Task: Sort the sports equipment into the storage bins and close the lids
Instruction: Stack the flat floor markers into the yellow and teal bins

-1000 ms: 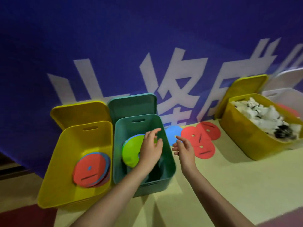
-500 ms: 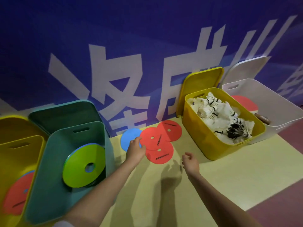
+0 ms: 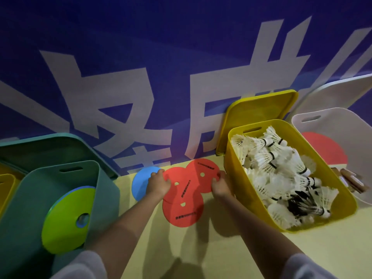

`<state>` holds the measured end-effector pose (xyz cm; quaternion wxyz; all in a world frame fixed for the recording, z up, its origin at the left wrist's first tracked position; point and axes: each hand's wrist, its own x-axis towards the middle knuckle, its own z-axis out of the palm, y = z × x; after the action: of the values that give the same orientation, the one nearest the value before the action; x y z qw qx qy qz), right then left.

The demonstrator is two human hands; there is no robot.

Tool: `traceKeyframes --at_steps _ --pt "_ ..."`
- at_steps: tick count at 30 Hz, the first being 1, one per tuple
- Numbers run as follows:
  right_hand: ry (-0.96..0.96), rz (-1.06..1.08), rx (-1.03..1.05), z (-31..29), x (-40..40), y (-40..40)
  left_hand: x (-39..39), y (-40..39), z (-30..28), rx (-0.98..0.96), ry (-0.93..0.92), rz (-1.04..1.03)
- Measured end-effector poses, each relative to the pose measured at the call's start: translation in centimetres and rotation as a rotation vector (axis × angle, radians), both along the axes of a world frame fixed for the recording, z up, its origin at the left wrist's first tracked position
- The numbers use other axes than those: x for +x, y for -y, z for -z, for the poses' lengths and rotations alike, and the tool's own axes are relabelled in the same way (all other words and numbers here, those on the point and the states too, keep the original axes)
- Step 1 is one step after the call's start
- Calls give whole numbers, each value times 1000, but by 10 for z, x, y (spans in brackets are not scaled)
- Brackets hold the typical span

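Both hands down on the flat disc markers on the yellow floor (image 3: 231, 264) at the foot of the blue banner wall (image 3: 181, 47). Left hand (image 3: 159, 185) lies over the seam between the blue disc (image 3: 141, 182) and the middle red disc (image 3: 181, 186), fingers curled over the red disc's edge at its 9 o'clock; whether it actually pinches it or just rests there, cannot tell, fingertips hidden. Right hand (image 3: 219, 184) at the 3 o'clock side of the far red disc (image 3: 203, 170), fingers bent onto its rim, looks like a pinch but the thumb is out of sight. Near red disc (image 3: 183, 212) at 6 o'clock of the cluster, untouched, partly under the middle one; the three reds overlap, print on them too small to read. Green bin (image 3: 26, 208) at 9 o'clock, open, a lime disc (image 3: 66, 220) leaning inside with a blue one mostly hidden behind it; its green lid (image 3: 50, 148) stands against the wall. Yellow bin (image 3: 6, 188) at the far left edge, almost wholly cut off. Right yellow bin (image 3: 249, 194) at 3 o'clock, full of white shuttlecocks (image 3: 281, 174), a few dark ones, lid (image 3: 259, 111) propped behind. White bin (image 3: 342, 121) beyond it, cut by the frame, holds a red paddle (image 3: 324, 152), handle part hidden. Pale sleeves at bottom edge.
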<state>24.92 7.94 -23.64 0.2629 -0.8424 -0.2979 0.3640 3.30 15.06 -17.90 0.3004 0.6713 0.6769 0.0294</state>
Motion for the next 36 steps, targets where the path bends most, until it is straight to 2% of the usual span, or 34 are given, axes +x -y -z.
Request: traceKeyframes --at_steps 1,2,3,4,6,7,9,11,12,15,18,21,25,30,36 --pt "-1 -45 -33 58 19 -22 1 -3 6 -5 -12 -9" --pt "-37 -84 -88 48 18 -27 2 -6 11 -13 -22 -16" --pt "-161 -73 -72 60 21 -35 4 -7 17 -22 -29 -25" --pt "-179 -93 -84 91 24 -44 5 -9 22 -27 -31 -38" --pt "-159 -149 -81 93 22 -50 8 -8 32 -30 -48 -52" --pt "-168 -104 -72 101 21 -53 10 -6 36 -27 -72 -49" --pt "-147 -10 -68 77 11 -50 14 0 44 -6 -140 -25" --pt "24 70 -91 43 2 -49 17 5 48 28 -164 -12" --pt "21 97 -55 -7 -8 -42 17 5 48 38 -155 -15" --pt "-119 30 87 -19 -14 -34 8 -1 46 -11 -141 -65" --pt "-110 -85 109 -17 -18 -21 -4 1 41 -50 -62 -146" --pt "-196 -43 118 -23 -18 -3 -13 16 38 -78 57 -137" --pt "-126 -55 174 -43 -27 23 -29 31 35 -51 217 -191" --pt "-67 -29 367 -79 -45 37 -39 55 -27 -5 542 -344" --pt "-118 67 625 -143 -86 46 -86 74 -91 212 780 -319"
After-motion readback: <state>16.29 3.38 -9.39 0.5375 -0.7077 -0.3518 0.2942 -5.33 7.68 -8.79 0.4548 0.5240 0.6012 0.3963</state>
